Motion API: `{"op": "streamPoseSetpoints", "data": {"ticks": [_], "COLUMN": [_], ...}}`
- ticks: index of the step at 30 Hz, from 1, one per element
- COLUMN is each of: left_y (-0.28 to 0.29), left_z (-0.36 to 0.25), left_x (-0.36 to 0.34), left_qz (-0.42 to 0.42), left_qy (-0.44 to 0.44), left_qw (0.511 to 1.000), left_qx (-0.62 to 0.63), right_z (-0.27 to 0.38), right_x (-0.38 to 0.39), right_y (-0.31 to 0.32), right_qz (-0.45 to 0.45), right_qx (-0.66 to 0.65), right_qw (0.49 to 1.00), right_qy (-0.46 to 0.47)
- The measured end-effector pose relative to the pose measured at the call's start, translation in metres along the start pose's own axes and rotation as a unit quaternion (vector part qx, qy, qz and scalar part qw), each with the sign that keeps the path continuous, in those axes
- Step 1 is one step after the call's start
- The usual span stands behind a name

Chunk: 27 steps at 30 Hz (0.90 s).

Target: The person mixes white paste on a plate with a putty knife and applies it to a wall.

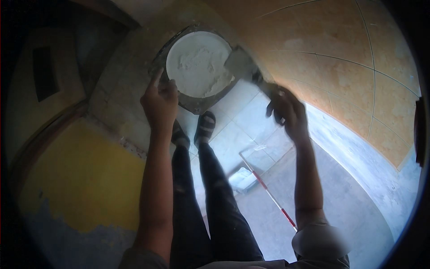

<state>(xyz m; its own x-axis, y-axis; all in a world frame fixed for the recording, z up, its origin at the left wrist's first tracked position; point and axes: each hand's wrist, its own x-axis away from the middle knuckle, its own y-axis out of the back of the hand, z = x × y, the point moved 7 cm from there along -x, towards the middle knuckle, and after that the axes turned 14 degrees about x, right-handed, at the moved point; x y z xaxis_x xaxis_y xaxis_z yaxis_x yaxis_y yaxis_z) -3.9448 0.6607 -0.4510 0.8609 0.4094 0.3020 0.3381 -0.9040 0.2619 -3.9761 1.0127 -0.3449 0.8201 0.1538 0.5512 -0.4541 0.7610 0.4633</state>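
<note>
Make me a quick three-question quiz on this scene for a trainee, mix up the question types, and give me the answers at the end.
1. Multiple choice: What is the right hand holding? A, a sponge; B, a flat-bladed tool; C, a cup.
2. True or false: The left hand is at the picture's left side of the round container.
3. Fill in the blank: The striped pole is red and ____.

Key: 1, B. 2, true. 3, white.

Room under renovation: patchy yellow wall (89,175), white paste (197,62)
</note>
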Motion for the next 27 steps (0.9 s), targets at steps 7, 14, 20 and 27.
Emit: {"op": "streamPoseSetpoints", "data": {"ticks": [7, 14, 20, 27], "left_y": [-0.002, 0.017, 0.036, 0.054], "left_z": [0.002, 0.018, 0.014, 0.014], "left_x": [0.005, -0.002, -0.01, -0.017], "left_qz": [0.019, 0.015, -0.017, -0.041], "left_qy": [0.082, 0.111, 0.05, 0.049], "left_qw": [0.996, 0.989, 0.999, 0.998], "left_qx": [0.036, 0.101, 0.001, 0.003], "right_z": [0.092, 0.127, 0.126, 0.106], "right_x": [-0.09, -0.085, -0.035, 0.003], "right_y": [0.011, -0.023, -0.057, -0.1], "right_qz": [-0.026, 0.03, -0.038, -0.07], "right_qx": [0.336, 0.417, 0.337, 0.215], "right_qw": [0.924, 0.897, 0.939, 0.963], "right_qy": [0.182, 0.144, 0.048, -0.146]}}
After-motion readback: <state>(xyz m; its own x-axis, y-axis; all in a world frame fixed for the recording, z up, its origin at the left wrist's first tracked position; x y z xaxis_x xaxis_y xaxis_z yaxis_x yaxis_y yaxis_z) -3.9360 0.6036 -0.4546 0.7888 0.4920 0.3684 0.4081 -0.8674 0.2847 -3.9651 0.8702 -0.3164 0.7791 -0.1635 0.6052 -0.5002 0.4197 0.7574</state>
